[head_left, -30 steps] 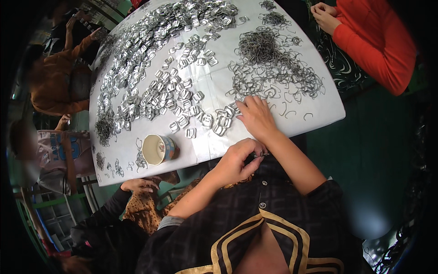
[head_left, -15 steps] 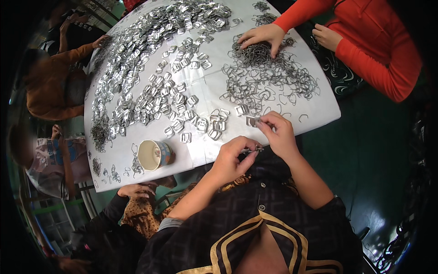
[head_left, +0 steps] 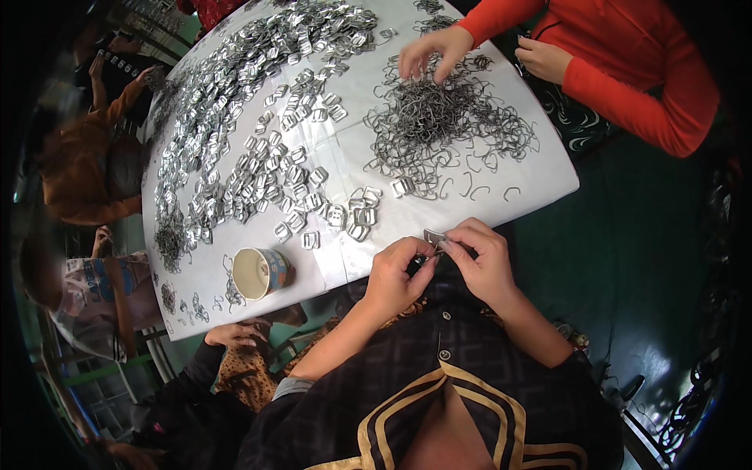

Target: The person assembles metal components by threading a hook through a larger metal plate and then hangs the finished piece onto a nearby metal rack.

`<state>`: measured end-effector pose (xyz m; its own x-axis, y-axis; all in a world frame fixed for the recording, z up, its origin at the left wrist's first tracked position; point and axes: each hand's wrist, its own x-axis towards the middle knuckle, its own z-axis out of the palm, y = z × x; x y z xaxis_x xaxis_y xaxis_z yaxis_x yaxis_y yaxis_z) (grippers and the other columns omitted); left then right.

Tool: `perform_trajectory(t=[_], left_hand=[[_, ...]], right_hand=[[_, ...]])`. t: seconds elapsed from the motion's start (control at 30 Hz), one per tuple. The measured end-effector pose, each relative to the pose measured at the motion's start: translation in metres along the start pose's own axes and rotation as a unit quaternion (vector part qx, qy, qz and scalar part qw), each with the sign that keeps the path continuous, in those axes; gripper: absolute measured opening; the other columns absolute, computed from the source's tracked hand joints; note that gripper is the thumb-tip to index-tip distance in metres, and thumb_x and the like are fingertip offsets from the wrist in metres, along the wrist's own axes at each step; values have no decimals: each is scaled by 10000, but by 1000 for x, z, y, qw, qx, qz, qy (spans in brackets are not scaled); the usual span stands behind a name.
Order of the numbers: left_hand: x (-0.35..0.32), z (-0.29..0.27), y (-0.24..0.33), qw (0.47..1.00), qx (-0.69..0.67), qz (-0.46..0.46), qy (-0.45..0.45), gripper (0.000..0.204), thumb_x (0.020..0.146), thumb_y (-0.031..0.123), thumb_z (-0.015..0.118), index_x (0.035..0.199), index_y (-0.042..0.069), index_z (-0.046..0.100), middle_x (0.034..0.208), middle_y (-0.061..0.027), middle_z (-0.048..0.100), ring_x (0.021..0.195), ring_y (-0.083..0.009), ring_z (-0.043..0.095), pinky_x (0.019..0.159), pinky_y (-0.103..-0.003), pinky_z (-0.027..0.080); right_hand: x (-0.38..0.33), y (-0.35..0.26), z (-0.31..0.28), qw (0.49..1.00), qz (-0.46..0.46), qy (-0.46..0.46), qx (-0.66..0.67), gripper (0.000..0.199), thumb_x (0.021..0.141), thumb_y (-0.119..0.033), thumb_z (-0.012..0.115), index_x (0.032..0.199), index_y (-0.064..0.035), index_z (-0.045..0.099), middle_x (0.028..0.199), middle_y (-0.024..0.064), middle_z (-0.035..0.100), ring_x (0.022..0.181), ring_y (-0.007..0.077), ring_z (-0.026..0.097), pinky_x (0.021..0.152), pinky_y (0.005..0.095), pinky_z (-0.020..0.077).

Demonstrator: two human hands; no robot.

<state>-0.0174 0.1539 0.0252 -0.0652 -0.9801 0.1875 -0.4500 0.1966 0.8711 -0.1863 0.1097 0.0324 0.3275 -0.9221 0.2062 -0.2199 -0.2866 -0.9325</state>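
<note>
My left hand and my right hand meet at the near edge of the white table, both pinching one small silver metal buckle. Just beyond them lie a few loose silver buckles. Farther back a tangled heap of grey wire hooks is spread over the table. A broad band of several shiny buckles covers the table's left and far side.
A person in a red sleeve reaches a hand into the wire heap from the far right. A paper cup stands at the near left corner. Other people sit at the left and below the table. Green floor lies to the right.
My right hand came back from the table surface to my left hand, and both now hold a buckle together. The red-sleeved person's hand reached into the wire heap.
</note>
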Motion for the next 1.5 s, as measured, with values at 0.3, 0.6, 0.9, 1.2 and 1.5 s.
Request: perform_trajectory(t=[0.3, 0.6, 0.9, 1.2, 1.5], left_hand=[[26, -26, -11, 997, -8, 30, -77, 123, 787, 7, 683, 908, 17, 661, 863, -115, 681, 783, -299, 659, 729, -344, 519], [69, -38, -48, 943, 310, 113, -37, 175, 747, 47, 700, 922, 41, 694, 927, -78, 646, 869, -297, 577, 779, -378, 493], [106, -34, -62, 888, 391, 231, -77, 131, 709, 7, 624, 830, 18, 674, 903, -83, 628, 853, -261, 579, 746, -343, 506], [124, -30, -63, 895, 385, 203, -95, 39, 780, 45, 611, 769, 9, 620, 836, -73, 618, 791, -192, 598, 706, -299, 503], [97, -62, -69, 883, -403, -222, -94, 99, 909, 121, 605, 945, 30, 587, 861, -28, 585, 750, -128, 516, 697, -264, 416]], right_hand=[[-10, 3, 0, 999, -25, 43, -17, 107, 798, -6, 688, 895, 24, 658, 784, 107, 605, 653, 235, 598, 591, 306, 469], [-16, 2, 1, 999, -28, 29, -8, 97, 803, -6, 685, 892, 20, 657, 787, 111, 604, 667, 235, 604, 602, 313, 476], [-17, 3, 6, 999, -33, 15, 4, 90, 812, -12, 681, 894, 15, 654, 798, 108, 601, 673, 254, 604, 602, 329, 473], [-21, 6, 6, 999, -34, 23, 6, 91, 810, -2, 676, 894, 24, 654, 788, 110, 601, 669, 243, 601, 604, 322, 470], [-19, 8, 7, 999, -36, 24, 8, 92, 816, -18, 680, 890, 26, 647, 787, 121, 598, 675, 272, 603, 598, 341, 468]])
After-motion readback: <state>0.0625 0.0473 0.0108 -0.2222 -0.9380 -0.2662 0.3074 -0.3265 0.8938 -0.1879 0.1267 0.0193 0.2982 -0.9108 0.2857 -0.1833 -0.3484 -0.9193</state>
